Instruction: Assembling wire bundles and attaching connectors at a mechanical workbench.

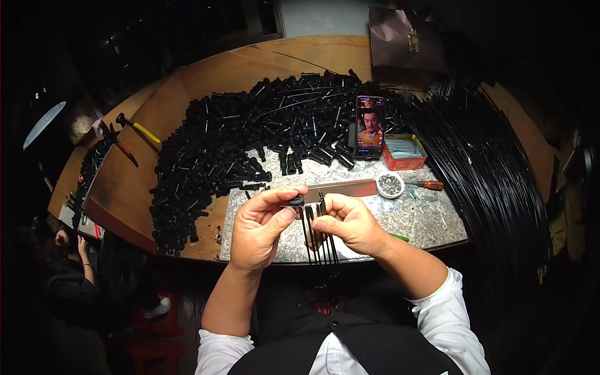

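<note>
My left hand (262, 226) pinches a small round black plastic part (296, 200) between thumb and fingers. My right hand (350, 224) grips a bundle of thin black rods (317, 240) that hang down past the near table edge, their upper ends meeting the round part. Both hands hover over a speckled grey slab (425, 219) on the wooden table (206, 78). A big heap of black plastic tube pieces (219, 144) lies just beyond the hands.
A phone (369, 127) stands propped in the heap. A red box (404, 153), a small white bowl of metal bits (390, 185) and an orange-handled screwdriver (425, 184) lie to the right. Long black rods (494, 169) curve along the right. A yellow-handled hammer (139, 128) lies far left. Another person (75, 262) sits lower left.
</note>
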`<action>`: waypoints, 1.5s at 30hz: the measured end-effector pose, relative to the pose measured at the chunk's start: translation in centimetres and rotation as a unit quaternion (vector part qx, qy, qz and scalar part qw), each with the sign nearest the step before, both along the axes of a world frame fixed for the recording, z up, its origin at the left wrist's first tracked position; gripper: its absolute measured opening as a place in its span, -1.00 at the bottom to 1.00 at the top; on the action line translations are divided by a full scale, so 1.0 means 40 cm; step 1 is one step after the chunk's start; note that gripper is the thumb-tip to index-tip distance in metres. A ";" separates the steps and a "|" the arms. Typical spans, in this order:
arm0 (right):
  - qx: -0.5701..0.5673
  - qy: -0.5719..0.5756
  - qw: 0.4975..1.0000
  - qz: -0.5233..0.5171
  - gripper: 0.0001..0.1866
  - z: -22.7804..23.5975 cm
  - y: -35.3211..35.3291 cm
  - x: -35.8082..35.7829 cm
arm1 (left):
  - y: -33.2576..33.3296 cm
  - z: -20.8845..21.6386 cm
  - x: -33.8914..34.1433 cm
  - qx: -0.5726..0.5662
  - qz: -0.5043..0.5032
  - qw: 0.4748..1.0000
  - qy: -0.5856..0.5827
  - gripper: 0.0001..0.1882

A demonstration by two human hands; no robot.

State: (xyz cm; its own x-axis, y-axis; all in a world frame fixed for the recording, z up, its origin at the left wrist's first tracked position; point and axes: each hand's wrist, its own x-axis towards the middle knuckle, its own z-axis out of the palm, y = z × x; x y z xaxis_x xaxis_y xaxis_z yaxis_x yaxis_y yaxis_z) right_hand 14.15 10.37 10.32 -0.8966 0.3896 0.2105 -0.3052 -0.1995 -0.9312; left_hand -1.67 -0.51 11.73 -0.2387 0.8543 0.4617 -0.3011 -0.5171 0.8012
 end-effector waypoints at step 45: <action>0.053 0.036 0.996 0.060 -0.84 0.023 -0.048 -0.008 | -0.019 0.009 0.011 0.071 -0.013 0.997 0.041 -0.82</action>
State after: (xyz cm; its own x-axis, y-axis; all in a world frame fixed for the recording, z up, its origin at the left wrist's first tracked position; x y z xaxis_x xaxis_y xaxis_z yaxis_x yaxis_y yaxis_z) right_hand 13.84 8.46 11.26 -0.9167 0.2527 0.3096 -0.3512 -0.1398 -0.9258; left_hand -1.24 -1.28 12.08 -0.1737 0.7844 0.5954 -0.2534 -0.6199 0.7427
